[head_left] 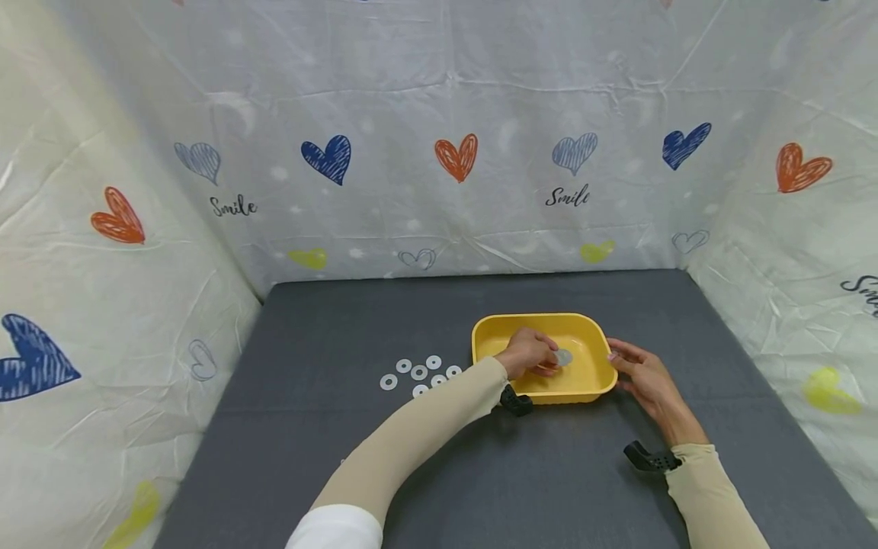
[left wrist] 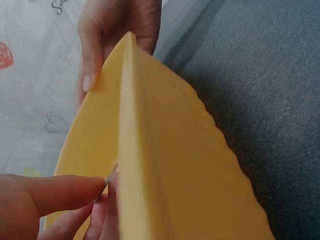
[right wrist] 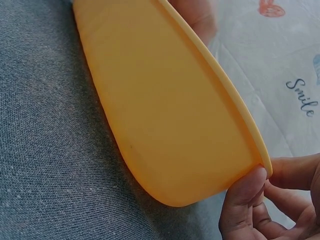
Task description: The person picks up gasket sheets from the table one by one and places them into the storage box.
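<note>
A yellow plastic tray [head_left: 595, 339] sits on the dark table. My left hand [head_left: 530, 352] is inside it, pinching a thin flat metal washer [left wrist: 104, 186] between thumb and fingers. In the head view the grey washer [head_left: 563, 357] shows just right of the fingertips, above the tray floor. My right hand [head_left: 648, 381] grips the tray's right end, with thumb and fingers on either side of the rim [right wrist: 267, 167]. Several flat washers [head_left: 419, 372] lie on the table left of the tray, some partly hidden behind the left forearm.
The dark cloth-covered table [head_left: 329, 328] reaches back to a white curtain [head_left: 384, 206] printed with hearts, which also hangs along both sides. Black bands [head_left: 516, 401] are worn at both wrists, and the left forearm crosses the table's front.
</note>
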### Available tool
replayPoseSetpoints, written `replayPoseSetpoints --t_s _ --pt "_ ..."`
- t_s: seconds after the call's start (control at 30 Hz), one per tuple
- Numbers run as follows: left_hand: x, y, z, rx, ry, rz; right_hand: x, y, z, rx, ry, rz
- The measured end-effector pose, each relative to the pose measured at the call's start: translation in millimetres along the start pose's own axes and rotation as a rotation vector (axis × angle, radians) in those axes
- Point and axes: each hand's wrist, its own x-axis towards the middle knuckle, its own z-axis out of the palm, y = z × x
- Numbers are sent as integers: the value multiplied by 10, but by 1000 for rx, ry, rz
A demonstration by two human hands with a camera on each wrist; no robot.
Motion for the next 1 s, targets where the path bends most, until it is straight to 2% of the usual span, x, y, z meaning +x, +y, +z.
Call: replayPoseSetpoints --t_s 0.1,0.23,0.53,0.77,1.0 --pt "30 -14 15 20 29 -15 2 2 7 4 -2 0" --pt "35 -33 34 59 28 -15 -9 -4 6 17 -12 -7" --pt "37 -67 33 71 -65 -36 -16 -14 11 25 -15 -5" --pt "23 -88 34 157 -31 16 -20 -20 -3 40 -32 -2" --pt "-48 -30 17 260 -47 62 -24 -17 -8 35 -38 -6"
